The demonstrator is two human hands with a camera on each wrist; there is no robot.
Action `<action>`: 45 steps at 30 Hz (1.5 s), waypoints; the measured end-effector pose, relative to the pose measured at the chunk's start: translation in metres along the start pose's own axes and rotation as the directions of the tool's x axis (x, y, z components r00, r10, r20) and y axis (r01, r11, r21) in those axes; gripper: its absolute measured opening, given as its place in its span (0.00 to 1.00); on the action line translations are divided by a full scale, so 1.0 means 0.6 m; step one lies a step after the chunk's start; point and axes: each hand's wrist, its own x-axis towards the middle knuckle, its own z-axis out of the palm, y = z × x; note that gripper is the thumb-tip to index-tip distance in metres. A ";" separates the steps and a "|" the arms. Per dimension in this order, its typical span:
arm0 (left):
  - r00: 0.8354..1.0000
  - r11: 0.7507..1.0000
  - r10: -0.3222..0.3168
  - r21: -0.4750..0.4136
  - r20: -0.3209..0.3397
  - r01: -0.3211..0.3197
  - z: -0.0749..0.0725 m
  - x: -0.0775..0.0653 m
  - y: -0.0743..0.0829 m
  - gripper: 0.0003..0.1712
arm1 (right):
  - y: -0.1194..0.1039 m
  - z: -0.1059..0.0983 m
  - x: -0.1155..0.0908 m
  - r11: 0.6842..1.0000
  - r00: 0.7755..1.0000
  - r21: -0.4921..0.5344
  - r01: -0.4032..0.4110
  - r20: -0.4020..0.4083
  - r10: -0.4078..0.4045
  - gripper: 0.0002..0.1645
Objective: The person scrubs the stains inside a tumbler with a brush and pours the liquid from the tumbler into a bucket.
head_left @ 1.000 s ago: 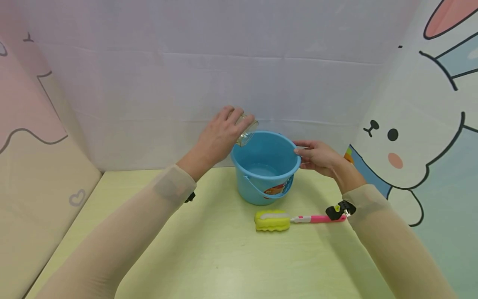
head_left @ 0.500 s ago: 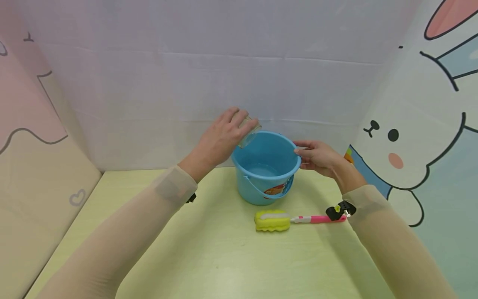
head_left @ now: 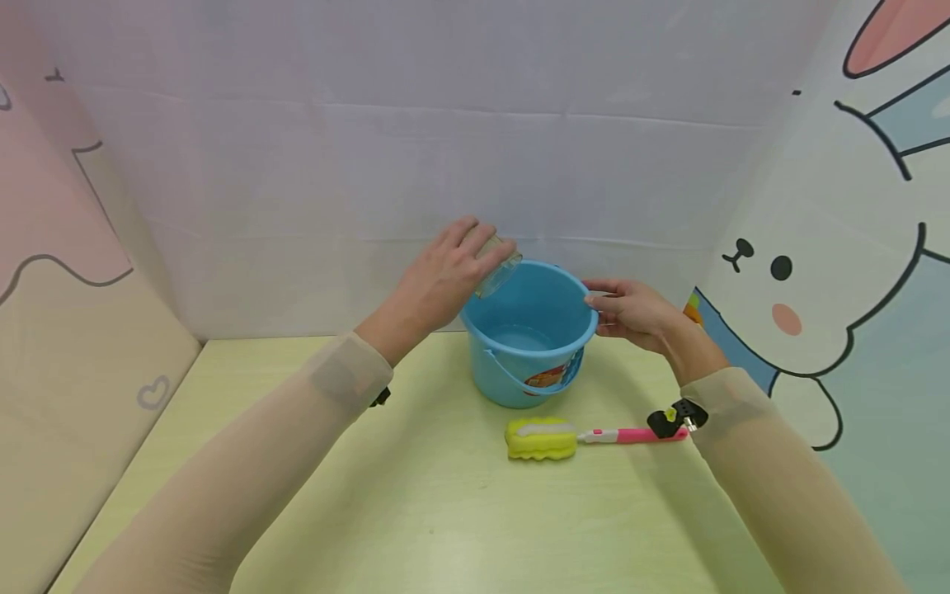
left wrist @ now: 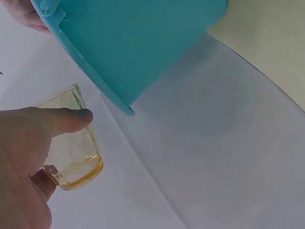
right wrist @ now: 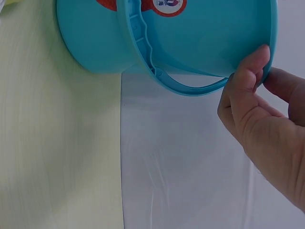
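My left hand (head_left: 441, 276) grips a clear drinking glass (head_left: 499, 277) and holds it tilted at the left rim of a light blue plastic bucket (head_left: 496, 381). In the left wrist view the glass (left wrist: 76, 143) shows an amber tint at its base, and my thumb lies along its side. Shallow clear liquid seems to cover the bucket's floor. On the opposite side, my right hand (head_left: 632, 313) pinches the bucket's rim between thumb and fingers, as the right wrist view shows. The bucket's handle (right wrist: 190, 90) hangs down at the front. The bucket stands upright.
A sponge brush (head_left: 540, 439) with a yellow head and a pink and white handle lies on the pale table (head_left: 416, 511), in front of the bucket. Close behind the bucket rises a white cloth wall (head_left: 334, 181). A printed panel (head_left: 853, 289) borders the right side.
My left hand has shifted slightly to the right and down with the glass, and the glass has turned a little. The right hand, bucket and brush stay put.
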 end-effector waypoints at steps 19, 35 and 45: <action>0.990 0.974 -0.143 -0.177 0.017 0.143 0.000 -0.005 0.000 0.45 | -0.001 0.000 -0.002 1.000 1.000 0.006 0.000 0.000 0.000 0.35; 0.947 0.856 -0.309 -0.408 0.089 0.318 -0.001 -0.020 -0.003 0.52 | -0.001 -0.002 0.000 1.000 1.000 -0.004 -0.004 -0.003 0.004 0.35; 0.905 0.735 -0.403 -0.542 0.136 0.408 -0.005 -0.029 -0.005 0.55 | -0.001 -0.004 0.003 1.000 1.000 -0.006 -0.008 -0.011 0.007 0.35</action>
